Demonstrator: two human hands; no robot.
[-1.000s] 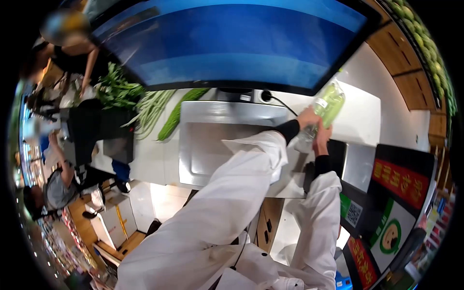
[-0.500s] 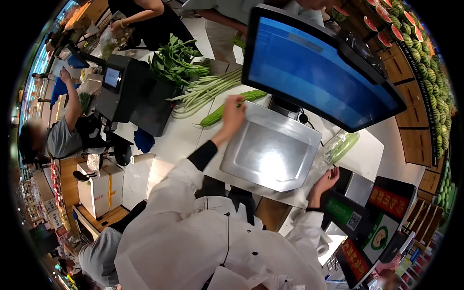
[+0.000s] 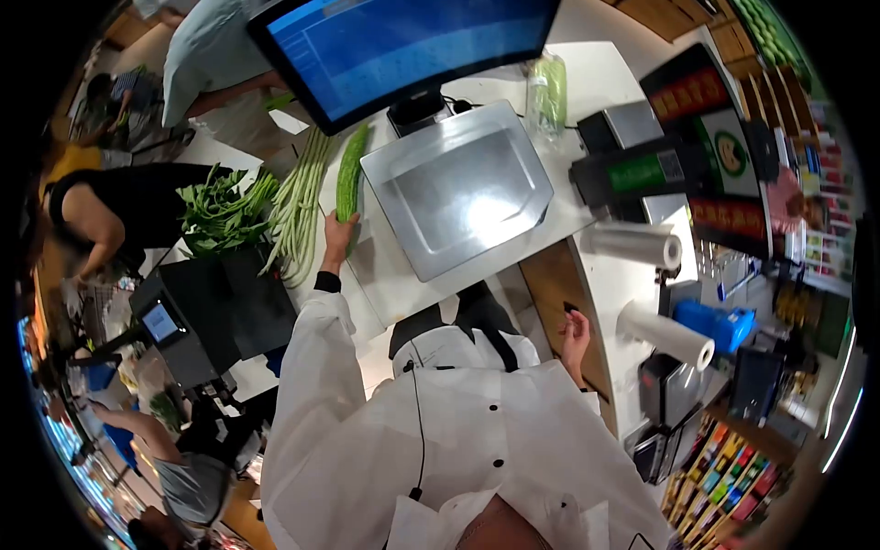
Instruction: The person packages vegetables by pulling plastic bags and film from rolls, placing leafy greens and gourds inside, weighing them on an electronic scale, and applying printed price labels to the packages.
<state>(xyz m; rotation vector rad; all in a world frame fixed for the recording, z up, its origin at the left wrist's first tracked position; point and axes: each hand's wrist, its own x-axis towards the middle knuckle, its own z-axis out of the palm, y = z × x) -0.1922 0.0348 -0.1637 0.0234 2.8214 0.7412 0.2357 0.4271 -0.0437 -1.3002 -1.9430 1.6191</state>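
Note:
My left hand (image 3: 339, 240) is closed round the near end of a long green bitter melon (image 3: 350, 179), which lies on the white counter (image 3: 374, 293). To the right of the melon is a metal scale plate (image 3: 458, 197) with a bare top. Left of it are a bundle of long beans (image 3: 302, 197) and a bunch of leafy greens (image 3: 227, 209). My right hand (image 3: 576, 341) hangs beside the wooden cabinet side, fingers loosely curled and apart. A small dark spot shows at its fingertips; I cannot tell what it is.
A large monitor (image 3: 403, 55) stands behind the scale. A wrapped green vegetable (image 3: 550, 92) lies at the back right. Rolls of clear bags (image 3: 632, 246) are on the right side counter. A black label machine (image 3: 215, 307) stands left. People stand beyond the counter.
My view has turned to the right. My left hand has moved from beside the scale's corner to the melon's near end, and the melon now points away from me. My right hand has drawn back.

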